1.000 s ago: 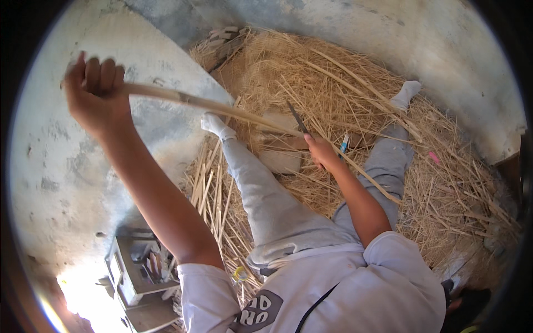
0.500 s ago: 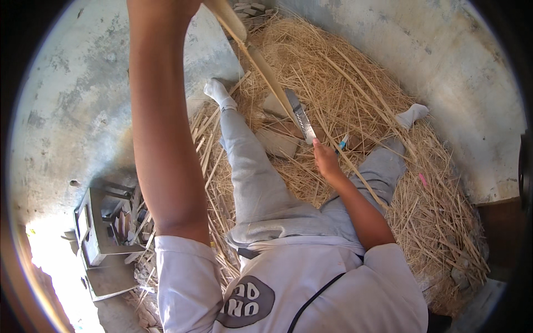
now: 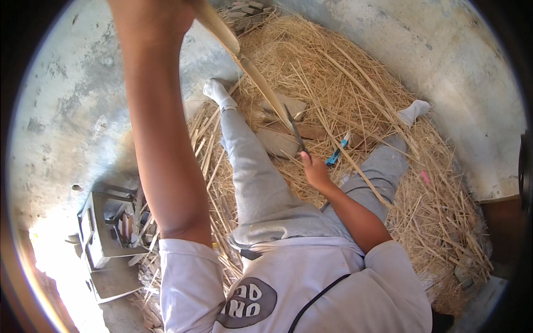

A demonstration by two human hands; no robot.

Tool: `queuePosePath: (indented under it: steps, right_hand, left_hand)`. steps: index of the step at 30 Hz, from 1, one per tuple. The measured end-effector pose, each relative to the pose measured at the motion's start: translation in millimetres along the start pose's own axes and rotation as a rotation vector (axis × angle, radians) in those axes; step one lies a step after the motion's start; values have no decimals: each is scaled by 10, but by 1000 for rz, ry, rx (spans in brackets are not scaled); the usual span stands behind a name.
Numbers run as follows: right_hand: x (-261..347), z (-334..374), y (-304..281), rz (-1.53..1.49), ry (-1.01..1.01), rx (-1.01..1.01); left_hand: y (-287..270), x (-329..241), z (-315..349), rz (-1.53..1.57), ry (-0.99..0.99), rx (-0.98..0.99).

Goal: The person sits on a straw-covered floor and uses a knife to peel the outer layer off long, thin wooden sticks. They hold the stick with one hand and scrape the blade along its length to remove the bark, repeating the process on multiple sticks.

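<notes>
My left hand (image 3: 166,12) is raised at the top edge, with its fingers mostly cut off by the frame. It grips a long split bamboo piece (image 3: 252,72) that slants down to the right, a joint partway along. Lower down, my right hand (image 3: 316,171) is closed around the handle of a knife (image 3: 294,129). The blade shows nearly edge-on and points up and away, against or very close to the bamboo's lower end; contact is hard to tell. A blue utility knife (image 3: 337,151) lies just right of my right hand.
Bamboo shavings and strips (image 3: 333,72) cover the floor between and around my outstretched legs. Flat stone blocks (image 3: 277,143) lie under the bamboo's end. A metal frame box (image 3: 102,250) with wood scraps stands at left. Plastered walls (image 3: 438,61) curve around; another long strip (image 3: 355,166) crosses my right leg.
My right hand has shifted slightly left and nearer to me. The knife has turned from showing its broad side to nearly edge-on. My left forearm and the bamboo have moved a little left.
</notes>
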State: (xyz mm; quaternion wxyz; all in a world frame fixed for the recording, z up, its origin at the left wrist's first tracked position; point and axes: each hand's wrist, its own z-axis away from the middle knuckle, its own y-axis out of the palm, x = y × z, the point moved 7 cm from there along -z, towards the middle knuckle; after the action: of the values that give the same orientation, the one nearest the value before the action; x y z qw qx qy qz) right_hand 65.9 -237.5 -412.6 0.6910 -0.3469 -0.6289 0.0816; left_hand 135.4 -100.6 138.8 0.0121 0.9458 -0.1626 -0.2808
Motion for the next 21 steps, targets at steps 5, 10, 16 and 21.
queuePosePath:
  steps: [5, 10, 16, 21]
  right_hand:
    - [429, 192, -75, -1284, 954, 699]
    - [1621, -145, -1375, -827, 34, -71]
    - [358, -3, 135, -501, 117, -258]
    - [-444, 153, 485, -422, 848, 262]
  left_hand:
    - [-308, 0, 42, -13, 35, -137]
    - [-649, 129, 19, 67, 91, -124]
    - [-519, 346, -82, 262, -170, -45]
    - [-720, 173, 89, 169, -88, -30]
